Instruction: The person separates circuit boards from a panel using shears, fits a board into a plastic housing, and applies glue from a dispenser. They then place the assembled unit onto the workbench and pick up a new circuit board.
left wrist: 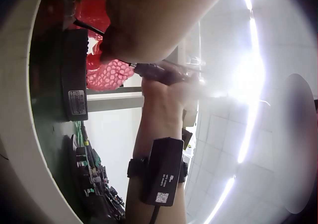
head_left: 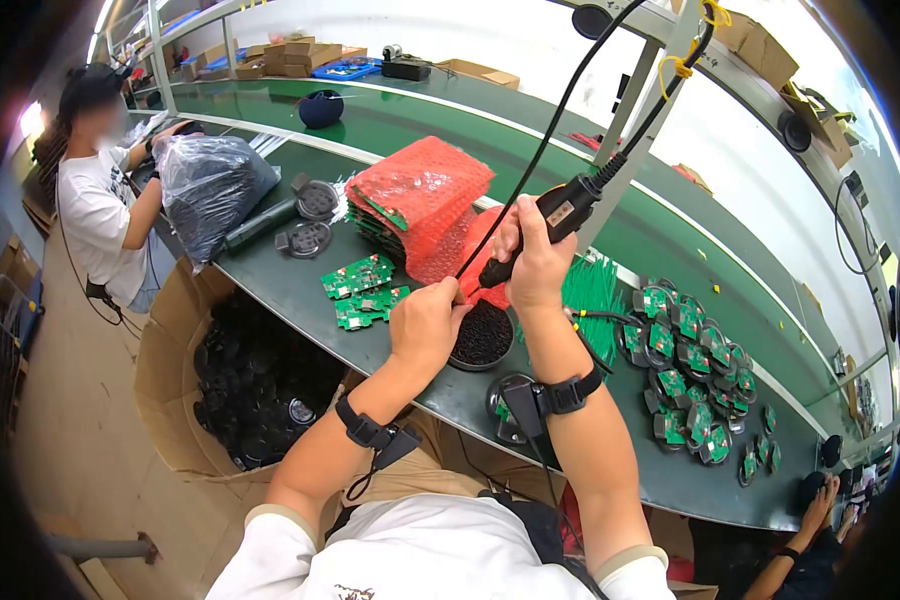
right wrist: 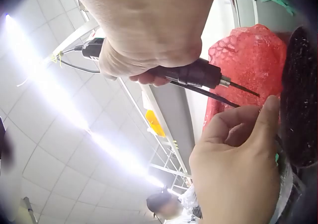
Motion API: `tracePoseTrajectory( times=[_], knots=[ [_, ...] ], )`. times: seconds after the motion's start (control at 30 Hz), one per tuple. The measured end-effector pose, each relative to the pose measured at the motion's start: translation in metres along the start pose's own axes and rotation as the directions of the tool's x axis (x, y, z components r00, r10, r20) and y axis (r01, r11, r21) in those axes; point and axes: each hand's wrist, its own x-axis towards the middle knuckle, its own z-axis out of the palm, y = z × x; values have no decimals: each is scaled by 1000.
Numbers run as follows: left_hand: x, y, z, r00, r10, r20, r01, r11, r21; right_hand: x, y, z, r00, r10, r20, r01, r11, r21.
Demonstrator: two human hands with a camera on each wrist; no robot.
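Note:
In the head view my right hand (head_left: pixel 538 262) grips a black electric screwdriver (head_left: pixel 570 203), tilted with its front end down toward my left hand (head_left: pixel 425 325). The right wrist view shows the thin bit (right wrist: pixel 243 89) ending close to the left thumb and forefinger, whose tips are brought together. I cannot tell whether something small sits between them. A black cable (head_left: pixel 530 160) runs down past the screwdriver to the left fingertips. Just below the hands stands a round dish (head_left: pixel 470 366) full of tiny black pieces (head_left: pixel 482 335), apparently screws.
Green circuit boards (head_left: pixel 358 278) lie left of the dish, by a stack in red bubble wrap (head_left: pixel 425 180). Green strips (head_left: pixel 595 300) and many board-fitted black housings (head_left: pixel 695 370) lie right. A carton (head_left: pixel 165 400) of black parts stands below. Another person (head_left: pixel 105 200) handles a bag (head_left: pixel 215 185).

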Motion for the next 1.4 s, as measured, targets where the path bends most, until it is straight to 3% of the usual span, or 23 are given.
tracePoseTrajectory(
  times=[0.1,0.17,0.57,0.7,0.77,0.87,1.4],
  knots=[
    [0,-1,2,1000,-17,-19,17,1000,9,-4,-8,4,999,31,-27,-30,999,35],
    [1,-4,5,995,65,-72,-67,998,-16,-4,-7,1,999,24,-25,-23,999,25],
    [8,-5,4,989,148,-19,-149,986,-80,-2,-14,-11,999,50,-17,-49,996,72],
    [7,-14,9,989,149,-3,-149,988,-49,1,-20,-17,997,51,-55,-47,995,87],
    [4,-19,11,997,60,52,-55,994,-91,2,-25,-18,997,44,-59,-35,988,152],
    [4,-15,9,998,24,66,-14,989,-147,3,-18,-24,997,37,-67,-31,996,89],
    [7,-14,12,998,63,9,-61,988,-141,0,-10,-20,999,18,-47,-13,994,105]
  ],
)
